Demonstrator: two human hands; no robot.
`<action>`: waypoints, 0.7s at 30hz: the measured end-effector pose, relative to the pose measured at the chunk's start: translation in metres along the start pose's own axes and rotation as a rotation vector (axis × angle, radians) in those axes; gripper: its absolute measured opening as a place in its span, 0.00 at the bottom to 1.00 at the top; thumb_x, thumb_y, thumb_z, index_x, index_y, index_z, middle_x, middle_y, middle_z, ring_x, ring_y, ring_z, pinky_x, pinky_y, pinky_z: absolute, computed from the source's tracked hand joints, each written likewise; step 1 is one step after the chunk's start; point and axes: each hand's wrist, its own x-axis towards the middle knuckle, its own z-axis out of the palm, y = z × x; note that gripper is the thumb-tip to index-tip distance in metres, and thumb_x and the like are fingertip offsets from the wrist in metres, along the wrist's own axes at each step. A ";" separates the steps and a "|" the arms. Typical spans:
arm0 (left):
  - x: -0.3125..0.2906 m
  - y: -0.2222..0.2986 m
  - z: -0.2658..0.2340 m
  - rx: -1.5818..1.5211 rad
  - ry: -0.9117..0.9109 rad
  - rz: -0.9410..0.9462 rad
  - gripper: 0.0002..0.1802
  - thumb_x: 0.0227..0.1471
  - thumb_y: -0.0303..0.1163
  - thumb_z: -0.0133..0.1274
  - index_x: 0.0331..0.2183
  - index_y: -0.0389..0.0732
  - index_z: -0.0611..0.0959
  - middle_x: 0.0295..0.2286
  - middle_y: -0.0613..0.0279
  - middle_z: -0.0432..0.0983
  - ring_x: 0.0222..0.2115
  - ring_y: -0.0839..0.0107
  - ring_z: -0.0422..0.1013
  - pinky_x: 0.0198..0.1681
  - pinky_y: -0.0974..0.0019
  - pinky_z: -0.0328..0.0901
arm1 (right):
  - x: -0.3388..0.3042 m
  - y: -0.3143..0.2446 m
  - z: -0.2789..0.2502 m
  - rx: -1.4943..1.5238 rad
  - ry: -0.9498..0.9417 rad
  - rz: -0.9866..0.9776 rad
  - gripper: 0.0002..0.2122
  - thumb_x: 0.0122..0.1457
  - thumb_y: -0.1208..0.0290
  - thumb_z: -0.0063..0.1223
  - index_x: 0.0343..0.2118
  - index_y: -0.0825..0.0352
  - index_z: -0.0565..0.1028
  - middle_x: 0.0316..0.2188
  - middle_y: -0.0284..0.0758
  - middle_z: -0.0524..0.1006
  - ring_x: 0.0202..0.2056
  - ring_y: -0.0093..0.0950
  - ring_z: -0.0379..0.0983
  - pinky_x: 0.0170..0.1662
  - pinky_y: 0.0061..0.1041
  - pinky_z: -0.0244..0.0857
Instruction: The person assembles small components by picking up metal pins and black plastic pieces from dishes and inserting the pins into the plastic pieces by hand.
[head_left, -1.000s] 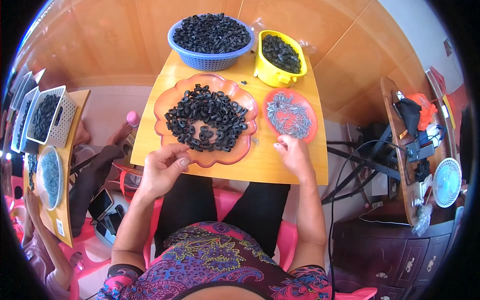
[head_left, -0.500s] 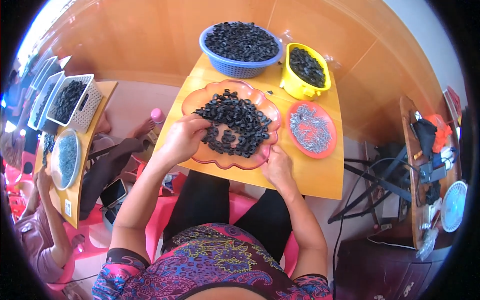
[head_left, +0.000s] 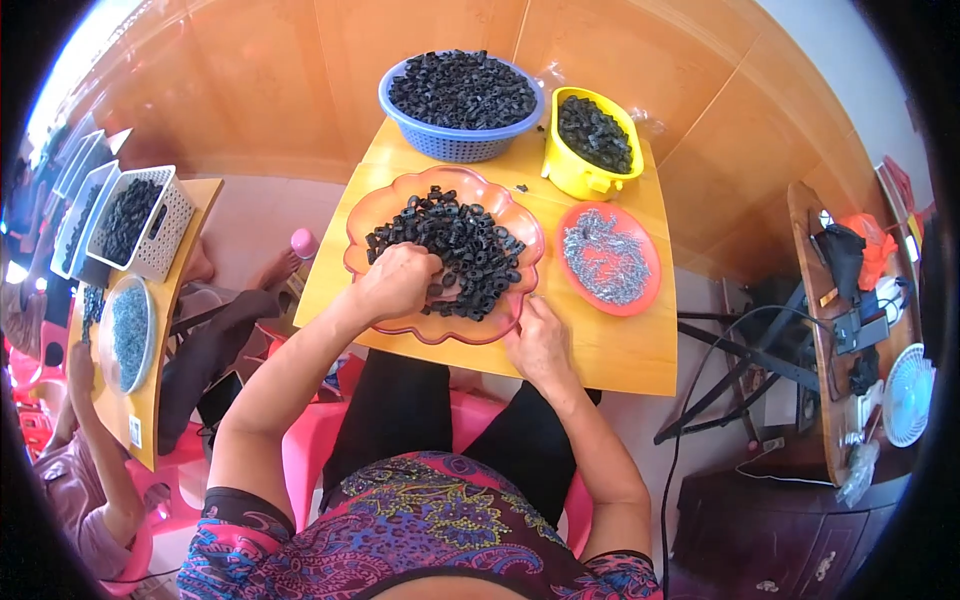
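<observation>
A scalloped, see-through orange tray point(head_left: 372, 208) lies on the yellow wooden table, heaped with small black ring-shaped pieces point(head_left: 470, 245). My left hand point(head_left: 400, 278) reaches over the tray's near left side, fingers curled down among the pieces. Its fingertips are hidden, so I cannot make out what they hold. At the tray's near right edge, my right hand point(head_left: 540, 342) grips the rim with bent fingers. Just right of the tray sits a pinkish-red plate point(head_left: 648, 272) covered with thin silvery metal pins point(head_left: 605, 258).
Behind the tray stand a blue basket point(head_left: 455, 145) and a yellow container point(head_left: 590, 185), both full of black pieces. To the left, another person's arm point(head_left: 105, 440) rests by a table with a white basket point(head_left: 165, 235) and a round tray point(head_left: 148, 330). A cluttered shelf point(head_left: 825, 400) stands right.
My left hand has moved inward and down into the black pieces, from the tray's left edge. My right hand stays at the near right rim. The whole view has shifted slightly.
</observation>
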 end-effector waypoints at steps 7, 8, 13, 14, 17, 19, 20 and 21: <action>-0.006 0.000 0.000 -0.141 0.196 -0.177 0.11 0.40 0.19 0.48 0.31 0.31 0.81 0.28 0.45 0.75 0.32 0.50 0.73 0.38 0.56 0.67 | 0.007 0.003 0.015 -0.159 -0.036 0.043 0.05 0.49 0.70 0.54 0.28 0.62 0.76 0.23 0.36 0.70 0.30 0.38 0.72 0.29 0.36 0.67; -0.006 0.001 -0.002 -0.139 0.199 -0.178 0.11 0.40 0.19 0.48 0.31 0.31 0.81 0.28 0.45 0.75 0.32 0.50 0.73 0.38 0.56 0.67 | 0.006 0.003 0.017 -0.210 -0.033 0.045 0.05 0.49 0.69 0.54 0.28 0.62 0.76 0.23 0.35 0.70 0.29 0.37 0.72 0.29 0.35 0.67; -0.011 0.010 -0.014 -0.324 0.239 -0.276 0.12 0.41 0.20 0.49 0.32 0.32 0.81 0.29 0.45 0.76 0.34 0.51 0.73 0.39 0.58 0.68 | -0.002 0.008 0.007 -0.139 0.003 0.006 0.03 0.49 0.72 0.54 0.27 0.64 0.76 0.24 0.39 0.72 0.28 0.40 0.72 0.30 0.38 0.67; -0.013 0.011 -0.017 -0.362 0.289 -0.308 0.12 0.42 0.20 0.50 0.33 0.32 0.81 0.31 0.45 0.77 0.35 0.53 0.74 0.39 0.60 0.68 | -0.004 0.012 0.001 -0.126 -0.030 0.022 0.03 0.49 0.74 0.54 0.27 0.65 0.75 0.25 0.40 0.73 0.27 0.42 0.72 0.30 0.38 0.67; -0.025 0.011 -0.020 -0.641 0.358 -0.418 0.13 0.42 0.17 0.50 0.35 0.31 0.80 0.29 0.53 0.78 0.31 0.67 0.75 0.36 0.68 0.68 | 0.008 0.026 -0.032 -0.035 0.107 0.092 0.07 0.50 0.76 0.56 0.32 0.71 0.77 0.27 0.45 0.76 0.27 0.42 0.74 0.32 0.35 0.68; -0.030 0.017 -0.022 -0.982 0.372 -0.471 0.13 0.43 0.14 0.49 0.35 0.30 0.80 0.27 0.60 0.77 0.28 0.77 0.72 0.34 0.73 0.68 | 0.011 0.035 -0.048 -0.020 0.165 0.189 0.07 0.50 0.76 0.55 0.32 0.71 0.75 0.27 0.45 0.74 0.30 0.45 0.72 0.34 0.39 0.66; -0.033 0.021 -0.022 -1.046 0.371 -0.451 0.13 0.43 0.14 0.49 0.34 0.30 0.80 0.27 0.61 0.78 0.29 0.77 0.72 0.34 0.72 0.68 | 0.011 0.037 -0.053 -0.009 0.106 0.231 0.07 0.50 0.75 0.55 0.32 0.72 0.75 0.28 0.46 0.74 0.31 0.45 0.72 0.35 0.39 0.65; -0.037 0.026 -0.024 -1.110 0.369 -0.432 0.13 0.43 0.14 0.49 0.34 0.31 0.80 0.28 0.61 0.78 0.29 0.76 0.73 0.35 0.72 0.68 | 0.009 0.039 -0.053 -0.014 0.107 0.237 0.07 0.50 0.75 0.55 0.32 0.72 0.75 0.28 0.46 0.74 0.31 0.45 0.72 0.35 0.39 0.65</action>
